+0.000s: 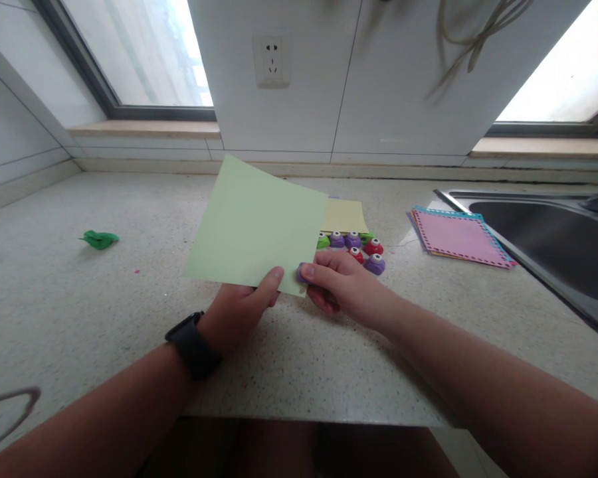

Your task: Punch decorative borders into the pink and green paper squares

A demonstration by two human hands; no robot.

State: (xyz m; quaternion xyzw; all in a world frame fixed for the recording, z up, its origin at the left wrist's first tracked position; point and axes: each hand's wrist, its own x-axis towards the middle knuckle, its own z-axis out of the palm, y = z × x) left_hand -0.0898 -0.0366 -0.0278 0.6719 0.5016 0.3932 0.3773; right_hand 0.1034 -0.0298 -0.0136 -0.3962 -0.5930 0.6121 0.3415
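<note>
**Two hands pinch a purple piece at the corner of a green sheet**

The speckled countertop (pixel 129 318) stretches across the whole scene, with a metal sink (pixel 553 232) set into it at 3 o'clock, well apart from the hands. In the middle, a pale green sheet (pixel 256 226) is held up at a tilt, its far edge reaching towards 12 o'clock.

The right hand (pixel 346 285) is at the sheet's 4 o'clock corner, thumb and curled fingers pinching a small purple plastic piece there. The left hand (pixel 244 305), below a black watch (pixel 194 345), grips the near edge at 6 o'clock, thumb flat on top; its other fingers are mostly hidden underneath, so I can't tell whether they're spread or together.

Over at 3 o'clock, short of the sink, lies a stack of coloured paper (pixel 463 238), pink on top with a dotted border. A pale yellow sheet (pixel 345 216) lies closer in, just beyond a cluster of small plastic pieces (pixel 353 239) in green, purple and red with eye-like tops. A crumpled green scrap (pixel 99 239) sits alone at 9 o'clock. Smallest is the pinched purple plastic piece (pixel 301 273), right at the green corner.
</note>
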